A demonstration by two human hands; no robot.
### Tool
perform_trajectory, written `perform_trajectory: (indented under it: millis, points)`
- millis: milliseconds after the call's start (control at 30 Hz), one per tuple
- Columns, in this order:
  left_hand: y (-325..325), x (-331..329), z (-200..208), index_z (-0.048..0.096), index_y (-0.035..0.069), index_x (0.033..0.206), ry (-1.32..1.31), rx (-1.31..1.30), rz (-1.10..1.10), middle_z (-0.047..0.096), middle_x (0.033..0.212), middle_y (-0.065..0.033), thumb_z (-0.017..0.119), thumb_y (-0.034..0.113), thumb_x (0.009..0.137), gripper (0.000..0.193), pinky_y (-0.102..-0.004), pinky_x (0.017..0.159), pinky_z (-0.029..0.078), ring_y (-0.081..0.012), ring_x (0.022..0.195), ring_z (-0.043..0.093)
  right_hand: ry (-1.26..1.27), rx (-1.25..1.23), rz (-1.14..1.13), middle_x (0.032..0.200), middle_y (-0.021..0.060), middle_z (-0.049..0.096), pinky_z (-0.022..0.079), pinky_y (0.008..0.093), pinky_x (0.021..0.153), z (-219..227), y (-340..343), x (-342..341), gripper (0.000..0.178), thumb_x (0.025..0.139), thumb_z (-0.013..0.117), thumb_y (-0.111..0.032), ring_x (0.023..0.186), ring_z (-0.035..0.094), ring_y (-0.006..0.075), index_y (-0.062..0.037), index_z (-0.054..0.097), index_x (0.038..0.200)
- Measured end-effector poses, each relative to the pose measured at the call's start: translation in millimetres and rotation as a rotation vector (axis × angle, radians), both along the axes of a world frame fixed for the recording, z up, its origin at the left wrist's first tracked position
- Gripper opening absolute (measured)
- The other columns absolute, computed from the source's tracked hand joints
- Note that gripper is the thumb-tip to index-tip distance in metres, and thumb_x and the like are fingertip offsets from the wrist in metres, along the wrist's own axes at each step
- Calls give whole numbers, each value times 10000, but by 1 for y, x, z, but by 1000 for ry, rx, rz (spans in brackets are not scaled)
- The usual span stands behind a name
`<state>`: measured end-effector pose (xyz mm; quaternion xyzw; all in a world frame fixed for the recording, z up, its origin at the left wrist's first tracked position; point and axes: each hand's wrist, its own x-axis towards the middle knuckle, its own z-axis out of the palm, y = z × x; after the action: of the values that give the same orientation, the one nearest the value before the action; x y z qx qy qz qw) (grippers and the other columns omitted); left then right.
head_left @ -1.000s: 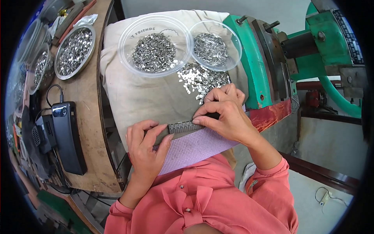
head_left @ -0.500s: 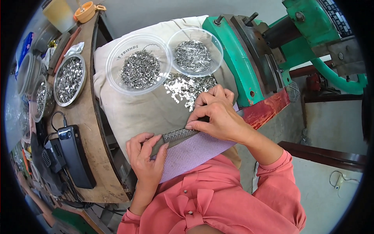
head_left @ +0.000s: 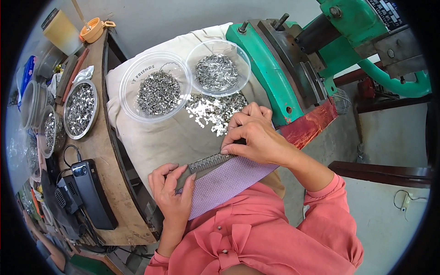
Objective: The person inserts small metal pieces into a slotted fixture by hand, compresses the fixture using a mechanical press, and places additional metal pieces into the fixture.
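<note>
A narrow dark metal strip with a row of evenly spaced slots or pins (head_left: 208, 162) lies slanted in front of me, along the far edge of a purple checked cloth (head_left: 224, 183). My left hand (head_left: 172, 190) grips its left end between thumb and fingers. Over the right end, my right hand (head_left: 256, 137) is closed in a pinch, thumb and fingertip at the strip's upper edge; whatever sits between them is too small to make out. Just beyond lies a loose pile of small shiny metal pieces (head_left: 213, 114), partly behind my right hand.
Two clear plastic tubs stand beyond: one of small metal parts (head_left: 159, 93), one of thin metal pins (head_left: 217, 73). A green press (head_left: 270, 78) stands at the right. The wooden table (head_left: 133, 224) at left holds a metal bowl of pieces (head_left: 80, 109) and a black device (head_left: 94, 197).
The view has shifted slightly, so the tubs and press appear a little lower and further left. Both hands keep their places at the strip's two ends.
</note>
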<state>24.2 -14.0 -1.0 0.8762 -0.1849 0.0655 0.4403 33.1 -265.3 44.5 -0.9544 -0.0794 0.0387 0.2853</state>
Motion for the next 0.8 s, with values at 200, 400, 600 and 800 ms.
perform_trajectory:
  millis: [200, 400, 600, 800]
  points:
    - [0, 0, 1, 724, 50, 997, 13, 6, 1, 611, 1025, -99, 816, 38, 683, 328, -375, 827, 444, -283, 952, 549, 19, 30, 15, 874, -11, 610, 273, 435, 928, 1, 1, 2, 159, 745, 813, -325, 1018, 459, 245, -177, 792, 797]
    - [-1, 0, 1, 725, 47, 992, 16, 0, 8, 615, 1025, -98, 819, 38, 678, 328, -375, 827, 445, -282, 954, 552, 28, -15, 15, 875, -64, 589, 266, 402, 930, 1, -4, 0, 139, 725, 833, -323, 1013, 444, 206, -215, 791, 801]
    - [0, -1, 0, 727, 45, 987, 20, -1, 10, 614, 1024, -97, 818, 40, 678, 323, -377, 821, 445, -281, 951, 551, 22, -8, 11, 870, -63, 592, 266, 406, 933, 1, 2, 1, 140, 724, 833, -313, 1012, 444, 211, -210, 785, 806]
    - [0, 0, 0, 725, 46, 984, 16, -5, 14, 611, 1024, -98, 816, 44, 681, 316, -380, 814, 445, -286, 944, 548, 46, -28, 20, 881, -60, 599, 269, 401, 939, 5, -2, 3, 135, 734, 827, -298, 1021, 449, 208, -200, 783, 816]
